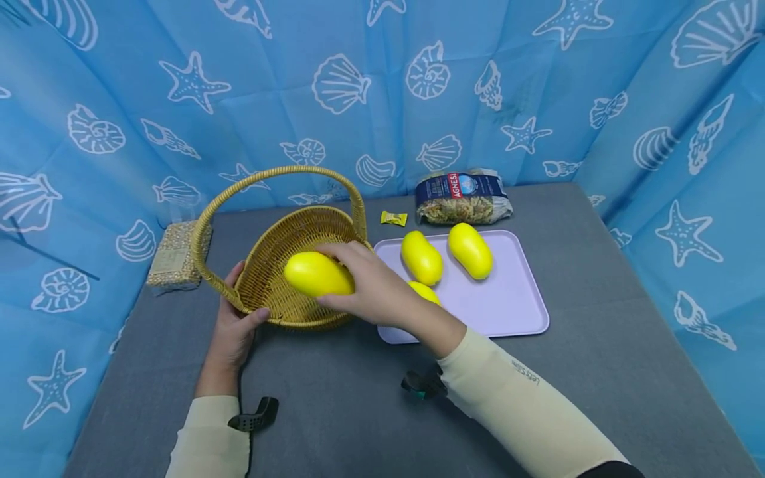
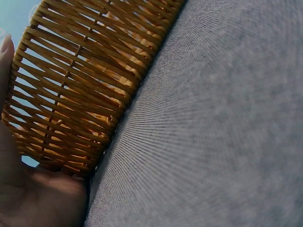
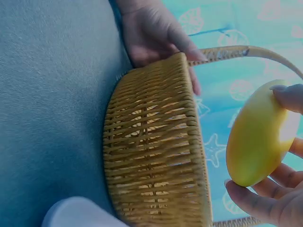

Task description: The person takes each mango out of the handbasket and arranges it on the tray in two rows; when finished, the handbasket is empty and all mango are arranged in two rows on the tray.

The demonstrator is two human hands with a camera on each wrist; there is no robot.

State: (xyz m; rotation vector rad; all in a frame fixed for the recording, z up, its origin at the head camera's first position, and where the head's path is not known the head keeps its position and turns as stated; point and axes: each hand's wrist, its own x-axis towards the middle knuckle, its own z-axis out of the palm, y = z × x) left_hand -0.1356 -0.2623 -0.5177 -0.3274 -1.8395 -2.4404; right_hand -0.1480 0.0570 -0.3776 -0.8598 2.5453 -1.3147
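A wicker basket (image 1: pixel 265 262) with a tall hoop handle stands on the grey table. My left hand (image 1: pixel 234 332) grips its left side, thumb over the rim and fingers outside. Above the basket's opening, my right hand (image 1: pixel 373 282) holds a yellow mango (image 1: pixel 317 273) between thumb and fingers. In the right wrist view the mango (image 3: pixel 258 137) is higher than the basket's rim and apart from it. To the right, a lilac tray (image 1: pixel 499 305) bears more mangoes: one (image 1: pixel 422 257), another (image 1: pixel 470 251), and a third (image 1: pixel 425 293) partly hidden by my right arm.
Behind the tray lies a bag of Agnesi pasta (image 1: pixel 463 198), with a small yellow wrapped sweet (image 1: pixel 394 218) to its left. A clear pack of grains (image 1: pixel 176 259) sits left of the basket. Blue shell-patterned curtains (image 1: pixel 358 99) enclose the table's back and sides.
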